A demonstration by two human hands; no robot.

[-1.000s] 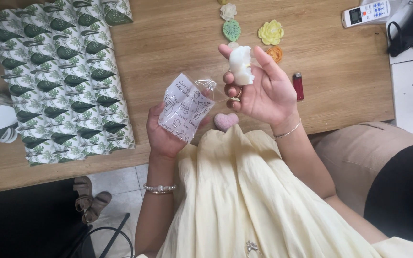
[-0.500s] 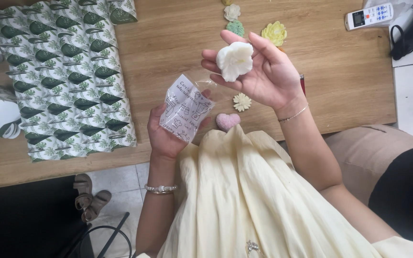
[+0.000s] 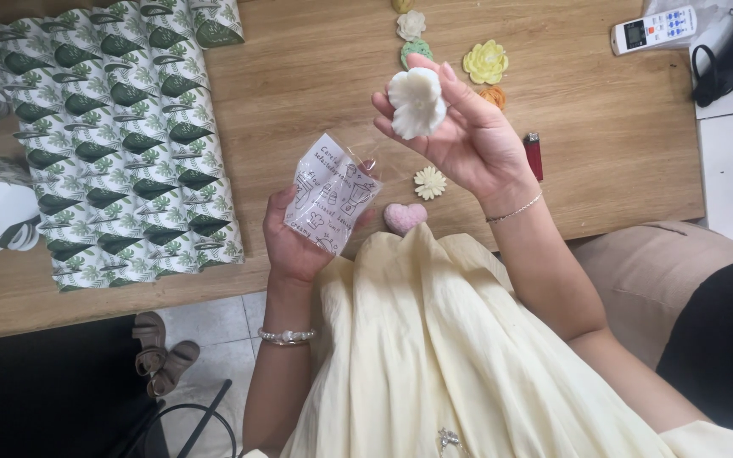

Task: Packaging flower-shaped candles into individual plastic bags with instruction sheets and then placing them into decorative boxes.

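My right hand (image 3: 468, 140) is raised over the wooden table (image 3: 316, 85), its fingers closed around a white flower-shaped piece (image 3: 416, 102). My left hand (image 3: 294, 242) grips a small clear printed bag (image 3: 332, 192) near the table's front edge. Below my right hand, a small cream daisy-shaped piece (image 3: 429, 182) and a pink heart-shaped piece (image 3: 404, 217) lie on the table. Both wrists wear bracelets.
Further back lie a yellow flower piece (image 3: 485, 61), a green piece (image 3: 412, 51), a white piece (image 3: 411, 24) and an orange piece (image 3: 494, 95). A red lighter (image 3: 534, 155) sits right of my hand. Leaf-patterned packages (image 3: 120, 136) cover the left side; a remote control (image 3: 657, 28) lies far right.
My right hand has turned the white flower piece from edge-on to face-on and lifted slightly. The daisy piece beneath it came into view. My left hand with the bag stayed put.
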